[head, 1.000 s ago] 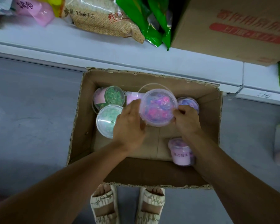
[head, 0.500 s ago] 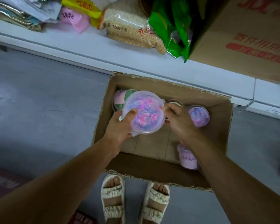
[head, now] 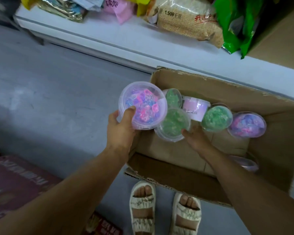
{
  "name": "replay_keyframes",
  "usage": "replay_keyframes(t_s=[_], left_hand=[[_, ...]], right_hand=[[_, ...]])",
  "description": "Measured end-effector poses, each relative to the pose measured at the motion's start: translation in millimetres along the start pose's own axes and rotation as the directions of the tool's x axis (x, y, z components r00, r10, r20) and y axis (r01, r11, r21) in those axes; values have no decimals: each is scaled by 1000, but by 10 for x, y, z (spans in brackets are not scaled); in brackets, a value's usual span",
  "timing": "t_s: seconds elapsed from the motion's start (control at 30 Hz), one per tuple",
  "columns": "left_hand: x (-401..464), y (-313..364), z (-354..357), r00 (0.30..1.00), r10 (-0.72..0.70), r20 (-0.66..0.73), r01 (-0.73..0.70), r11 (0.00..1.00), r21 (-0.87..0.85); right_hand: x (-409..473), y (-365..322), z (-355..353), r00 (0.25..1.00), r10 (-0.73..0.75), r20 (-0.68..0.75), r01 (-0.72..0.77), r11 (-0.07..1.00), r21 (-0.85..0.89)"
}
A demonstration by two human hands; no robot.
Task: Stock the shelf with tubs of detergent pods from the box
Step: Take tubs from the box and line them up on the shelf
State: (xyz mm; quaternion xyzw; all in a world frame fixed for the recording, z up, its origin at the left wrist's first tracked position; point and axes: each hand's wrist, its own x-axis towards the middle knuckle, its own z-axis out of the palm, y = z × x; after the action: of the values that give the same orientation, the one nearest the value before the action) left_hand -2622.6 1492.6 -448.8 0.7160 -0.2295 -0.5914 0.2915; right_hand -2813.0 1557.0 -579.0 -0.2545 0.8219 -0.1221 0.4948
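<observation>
My left hand (head: pixel 120 126) grips a clear tub of pink and purple pods (head: pixel 143 106), held above the floor just left of the open cardboard box (head: pixel 176 177). My right hand (head: pixel 197 141) is inside the box, thumb on the rim of a green-pod tub (head: pixel 171 122), fingers curled at its side. Still in the box are two more green tubs (head: pixel 215 118) (head: pixel 172 99), a pink-labelled tub on its side (head: pixel 193 107), a purple tub (head: pixel 246 124) and one partly hidden behind my right forearm (head: pixel 246 163). The white shelf (head: pixel 126 41) runs along behind the box.
On the shelf lie a rice bag (head: pixel 185 19), green bags (head: pixel 236 22), a pink pack (head: pixel 115 9) and a large brown carton (head: pixel 282 39). A dark red carton (head: pixel 12 180) lies on the grey floor at lower left. My sandalled feet (head: pixel 143 206) stand beside the box.
The pink-purple tub has left the box, carried left by my left hand alone. My right hand released it and dropped to the green tub. The view has swung left.
</observation>
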Motion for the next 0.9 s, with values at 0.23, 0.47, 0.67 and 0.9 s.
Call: replay_keyframes(t_s=[0.23, 0.47, 0.67, 0.9], left_hand=[[49, -68, -23, 999, -15, -45, 14, 1000, -19], [10, -93, 69, 998, -6, -56, 6, 1000, 2], [-44, -133, 145, 998, -19, -56, 20, 1000, 12], [-317, 50, 124, 997, -36, -73, 38, 999, 25]], right_hand=[[-7, -19, 21, 994, -67, -86, 81, 983, 167], [4, -3, -102, 990, -59, -128, 87, 971, 222], [-87, -56, -133, 994, -91, -52, 101, 964, 246], [-486, -282, -464, 992, -101, -71, 117, 955, 274]])
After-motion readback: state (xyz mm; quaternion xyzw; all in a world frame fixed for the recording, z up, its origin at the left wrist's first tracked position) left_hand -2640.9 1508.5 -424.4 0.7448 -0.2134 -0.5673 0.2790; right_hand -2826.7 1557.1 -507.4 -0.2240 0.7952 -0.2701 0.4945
